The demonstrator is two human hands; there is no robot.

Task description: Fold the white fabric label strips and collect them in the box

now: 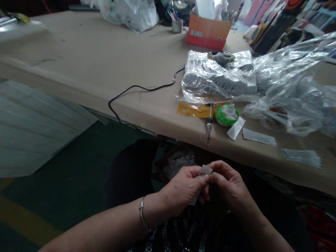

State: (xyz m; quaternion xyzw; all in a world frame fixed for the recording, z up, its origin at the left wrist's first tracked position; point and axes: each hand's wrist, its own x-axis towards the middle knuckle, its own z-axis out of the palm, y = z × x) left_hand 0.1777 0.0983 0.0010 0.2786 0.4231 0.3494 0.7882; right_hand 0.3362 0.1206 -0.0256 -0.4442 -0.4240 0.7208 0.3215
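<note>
Over my lap, my left hand (183,185) pinches a small white printed strip (205,170) between thumb and forefinger. More of the strip shows below the palm. Close against its right end is my right hand (231,183), thumb and forefinger pressed together; what they grip there is too small to make out. Beyond the hands, a soldering iron (209,127) lies with its tip toward the table's front edge. Beside it sits a green round container (227,115) with white material inside. Further right are a folded white strip (236,128), a flat printed strip (259,137) and a group of strips (301,156).
A black cable (133,86) runs over the table edge. Clear plastic wrap (283,91) covers white blocks. Amber tape (194,110) lies under the iron. An orange box (207,33) and a pen cup (177,26) stand behind. A bag of white pieces (181,161) sits below the table edge.
</note>
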